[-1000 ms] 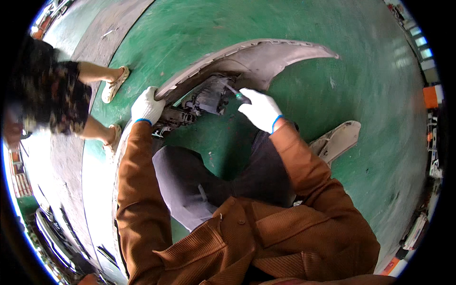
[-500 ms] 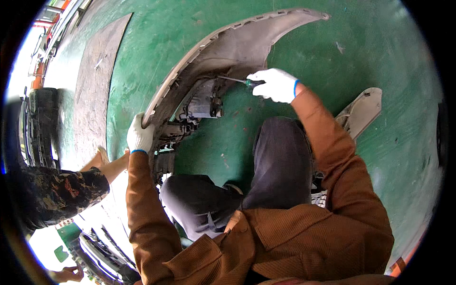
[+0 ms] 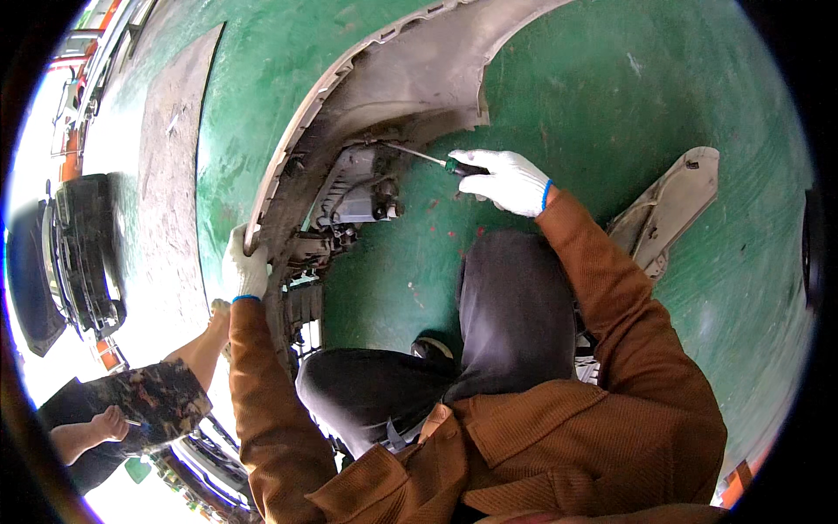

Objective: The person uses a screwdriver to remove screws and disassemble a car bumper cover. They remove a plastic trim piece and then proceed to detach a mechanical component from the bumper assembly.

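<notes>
My left hand [image 3: 246, 266], in a white glove, grips the near upper edge of a long curved, dirty grey bumper cover [image 3: 410, 83]. My right hand [image 3: 502, 182], also gloved, holds a screwdriver [image 3: 456, 167] by its green and black handle. The long shaft points left into the inner side of the bumper, where its tip reaches a fastening point above a grey housing [image 3: 353, 179]. Exactly what the tip touches is too small to tell. Dark brackets and clips [image 3: 310, 249] line the bumper below that housing, between my left hand and my bent knees.
A loose pale panel [image 3: 676, 201] lies on the green floor [image 3: 602, 87] at right. A worn grey sheet [image 3: 166, 105] lies at left, with stacked dark car parts [image 3: 87, 253] beyond. Another person's bare leg and camouflage shorts [image 3: 157, 402] are at lower left, close to my left arm.
My view has turned, so the bumper sits further up-left. My right hand has moved rightward in view, still holding the screwdriver. The other person now appears lower at left.
</notes>
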Demonstrator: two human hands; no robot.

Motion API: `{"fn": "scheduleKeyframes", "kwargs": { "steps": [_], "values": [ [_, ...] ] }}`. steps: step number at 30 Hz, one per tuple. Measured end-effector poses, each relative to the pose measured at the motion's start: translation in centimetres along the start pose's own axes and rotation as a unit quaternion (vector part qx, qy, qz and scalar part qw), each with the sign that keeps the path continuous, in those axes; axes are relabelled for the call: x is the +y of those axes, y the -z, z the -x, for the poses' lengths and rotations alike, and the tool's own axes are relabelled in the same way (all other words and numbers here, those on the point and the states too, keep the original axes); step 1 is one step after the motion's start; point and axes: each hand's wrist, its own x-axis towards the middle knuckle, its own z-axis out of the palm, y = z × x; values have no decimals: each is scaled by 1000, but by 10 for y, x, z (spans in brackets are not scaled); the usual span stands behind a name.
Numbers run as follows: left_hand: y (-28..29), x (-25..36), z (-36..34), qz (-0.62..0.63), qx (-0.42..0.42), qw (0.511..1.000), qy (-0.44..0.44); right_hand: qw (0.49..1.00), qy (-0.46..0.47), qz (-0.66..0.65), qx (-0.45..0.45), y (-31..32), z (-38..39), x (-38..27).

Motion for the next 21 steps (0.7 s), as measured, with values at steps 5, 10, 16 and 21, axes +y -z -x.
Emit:
{"fn": "scheduleKeyframes", "kwargs": {
  "steps": [5, 10, 16, 21],
  "values": [
    [-2, -3, -2, -19, 7, 1000, -1, 1000, 3, -20, 10, -9, -2, 20],
    [5, 19, 5, -34, 2, 999, 7, 998, -8, -52, 20, -11, 1, 20],
    [5, 28, 7, -14, -7, 999, 30, 999, 26, 10, 20, 3, 0, 9],
    [0, 6, 2, 1, -4, 1000, 9, 996, -50, -70, -34, 24, -3, -6]
  ]
}}
